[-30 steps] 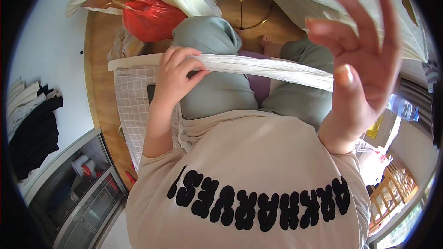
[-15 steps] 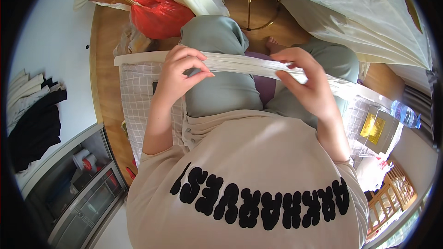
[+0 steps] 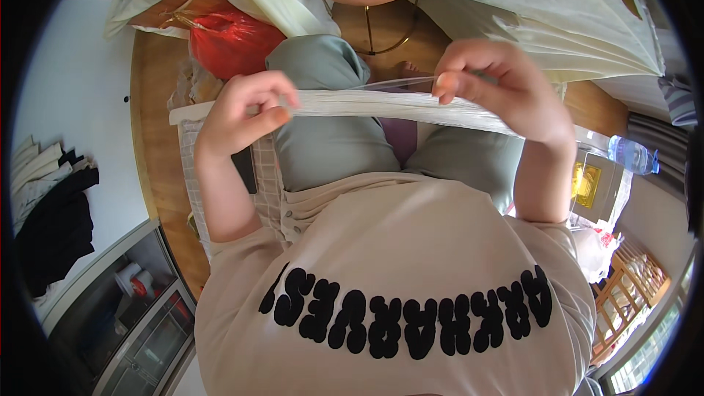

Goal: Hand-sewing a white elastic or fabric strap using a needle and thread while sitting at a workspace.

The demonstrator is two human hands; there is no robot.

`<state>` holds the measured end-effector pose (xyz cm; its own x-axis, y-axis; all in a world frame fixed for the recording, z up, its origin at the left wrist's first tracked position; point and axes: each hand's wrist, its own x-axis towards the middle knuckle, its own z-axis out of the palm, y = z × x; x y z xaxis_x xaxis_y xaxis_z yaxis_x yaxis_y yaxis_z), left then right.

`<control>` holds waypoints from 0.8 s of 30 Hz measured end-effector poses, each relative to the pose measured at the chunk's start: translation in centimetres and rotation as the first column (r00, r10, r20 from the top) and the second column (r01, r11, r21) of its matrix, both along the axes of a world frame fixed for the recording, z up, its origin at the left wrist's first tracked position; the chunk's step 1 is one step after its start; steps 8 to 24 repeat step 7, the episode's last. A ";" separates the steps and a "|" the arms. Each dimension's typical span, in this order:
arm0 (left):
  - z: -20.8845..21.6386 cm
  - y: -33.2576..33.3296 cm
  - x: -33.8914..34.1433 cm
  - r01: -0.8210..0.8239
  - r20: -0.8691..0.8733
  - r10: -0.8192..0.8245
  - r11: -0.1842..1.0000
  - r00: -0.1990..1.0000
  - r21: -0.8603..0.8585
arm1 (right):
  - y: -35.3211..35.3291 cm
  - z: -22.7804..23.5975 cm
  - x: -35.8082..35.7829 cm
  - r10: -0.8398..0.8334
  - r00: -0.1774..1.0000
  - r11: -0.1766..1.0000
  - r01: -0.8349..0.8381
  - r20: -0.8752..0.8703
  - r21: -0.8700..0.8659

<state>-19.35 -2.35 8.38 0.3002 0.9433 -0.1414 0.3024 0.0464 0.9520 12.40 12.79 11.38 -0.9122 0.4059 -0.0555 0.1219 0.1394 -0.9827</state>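
A white skein of fine strands [image 3: 367, 103] stretches from side to side above my grey-green trouser legs [image 3: 334, 150]. My left hand [image 3: 246, 114], slightly blurred, has its thumb and fingers bent around the skein's left end. Over the right part of the skein, my right hand [image 3: 506, 88] pinches a thin strand between thumb and forefinger. That strand [image 3: 403, 83] slants away to the left, raised a little above the rest. Behind my right hand and wrist, the skein's far right end is hidden.
A red plastic bag [image 3: 235, 40] lies beyond my left knee. Pale cloth [image 3: 513, 0] hangs across the far side, with a gold-legged stool [image 3: 370, 29] beneath. At right are a plastic bottle [image 3: 632, 155] and a box with a yellow panel [image 3: 587, 185]. A glass-fronted cabinet [image 3: 143, 337] stands at lower left.
My left hand has shifted left and my right hand has risen and moved slightly right. A thin strand now stands apart from the skein at my right fingertips. The view has shifted a little.
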 end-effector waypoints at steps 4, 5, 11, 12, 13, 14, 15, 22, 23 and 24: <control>-1.0 5.7 7.3 0.121 -0.007 -0.131 0.892 0.991 0.435 | 0.4 4.1 -1.3 -0.005 0.988 0.983 -0.023 -0.152 -0.183; -1.1 7.4 9.2 0.074 0.083 -0.132 0.864 0.988 0.498 | 0.5 5.0 -1.6 0.020 0.994 0.973 -0.044 -0.107 -0.226; -0.4 9.5 10.4 0.331 -0.266 -0.267 0.915 0.926 0.231 | 1.0 6.5 -2.4 0.066 0.983 0.842 -0.147 -0.172 -0.519; -0.4 9.5 10.4 0.331 -0.266 -0.267 0.915 0.926 0.231 | 1.0 6.5 -2.4 0.066 0.983 0.842 -0.147 -0.172 -0.519; -0.4 9.5 10.4 0.331 -0.266 -0.267 0.915 0.926 0.231 | 1.0 6.5 -2.4 0.066 0.983 0.842 -0.147 -0.172 -0.519; -0.4 9.5 10.4 0.331 -0.266 -0.267 0.915 0.926 0.231 | 1.0 6.5 -2.4 0.066 0.983 0.842 -0.147 -0.172 -0.519; -0.4 9.5 10.4 0.331 -0.266 -0.267 0.915 0.926 0.231 | 1.0 6.5 -2.4 0.066 0.983 0.842 -0.147 -0.172 -0.519; -0.4 9.5 10.4 0.331 -0.266 -0.267 0.915 0.926 0.231 | 1.0 6.5 -2.4 0.066 0.983 0.842 -0.147 -0.172 -0.519; -0.4 9.5 10.4 0.331 -0.266 -0.267 0.915 0.926 0.231 | 1.0 6.5 -2.4 0.066 0.983 0.842 -0.147 -0.172 -0.519; -0.4 9.5 10.4 0.331 -0.266 -0.267 0.915 0.926 0.231 | 1.0 6.5 -2.4 0.066 0.983 0.842 -0.147 -0.172 -0.519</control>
